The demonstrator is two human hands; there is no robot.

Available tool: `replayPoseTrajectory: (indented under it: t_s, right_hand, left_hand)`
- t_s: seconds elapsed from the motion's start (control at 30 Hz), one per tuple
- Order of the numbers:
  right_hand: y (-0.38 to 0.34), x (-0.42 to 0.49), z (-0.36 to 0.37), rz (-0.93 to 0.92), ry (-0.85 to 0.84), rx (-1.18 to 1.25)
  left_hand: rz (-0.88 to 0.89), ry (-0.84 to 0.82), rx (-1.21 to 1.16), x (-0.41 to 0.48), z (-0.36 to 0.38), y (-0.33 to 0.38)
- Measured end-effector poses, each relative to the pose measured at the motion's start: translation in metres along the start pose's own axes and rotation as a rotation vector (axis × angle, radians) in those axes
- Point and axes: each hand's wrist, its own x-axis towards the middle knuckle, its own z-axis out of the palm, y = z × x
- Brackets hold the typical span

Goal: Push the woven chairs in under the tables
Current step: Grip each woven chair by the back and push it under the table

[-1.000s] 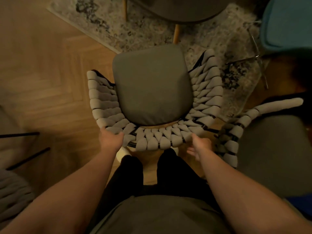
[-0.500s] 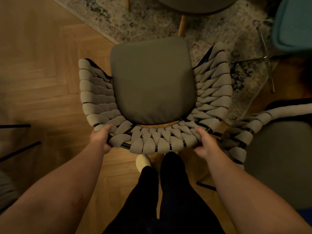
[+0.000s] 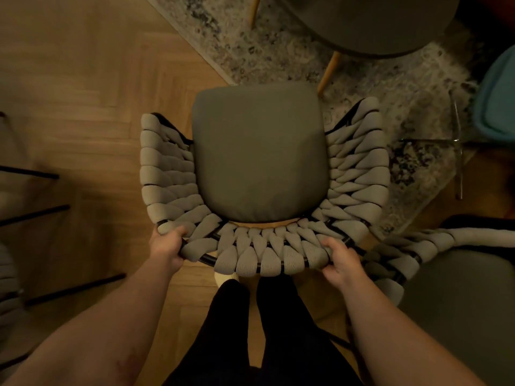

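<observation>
Grey rope-woven armchair with olive seat cushion (image 3: 262, 151): left hand (image 3: 166, 247) and right hand (image 3: 338, 260) clasp the curved back rail, spaced apart for straight steering. Faces dark round wooden-legged table (image 3: 370, 26), not yet under it.

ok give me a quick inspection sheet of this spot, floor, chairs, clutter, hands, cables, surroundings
surface: wooden herringbone floor, with a patterned rug under the table.
job's things: woven chair with a grey seat cushion, facing the round dark table; the seat is not yet under it. A second woven chair stands at the right, close beside the first.
clutter: nothing seen.
hands: left hand and right hand each grip the top rim of the chair back.
cables: nothing seen.
surroundings: teal chair at the right edge; thin black chair legs at the left; the person's dark trouser legs behind the chair.
</observation>
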Motion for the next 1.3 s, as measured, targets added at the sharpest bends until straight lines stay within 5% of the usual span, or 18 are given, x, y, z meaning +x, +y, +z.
replayPoseTrajectory:
  t_s: [0.57,0.83,0.9,0.97,1.1,1.3]
  right_hand:
    - [-0.028,0.016,0.011,-0.052,-0.11,-0.34]
    - [-0.033,0.018,0.092,-0.134,-0.319,-0.542]
    - [-0.027,0.02,0.11,-0.191,-0.296,-0.583]
    - [-0.017,0.015,0.122,-0.293,-0.236,-0.698]
    - [0.001,-0.014,0.121,-0.689,-0.026,-1.107]
    - [0.031,-0.044,0.081,-1.384,-0.1,-1.517]
  left_hand:
    - [-0.126,0.187,-0.386,-0.051,-0.031,-0.083]
    - [-0.173,0.317,-0.502,-0.046,-0.059,-0.091]
    - [-0.192,0.357,-0.42,-0.048,-0.064,-0.092]
    - [-0.145,0.439,-0.099,-0.06,-0.071,-0.093]
    - [0.138,0.573,0.443,-0.09,-0.082,-0.092]
    - [0.709,0.168,1.018,-0.089,-0.082,-0.104]
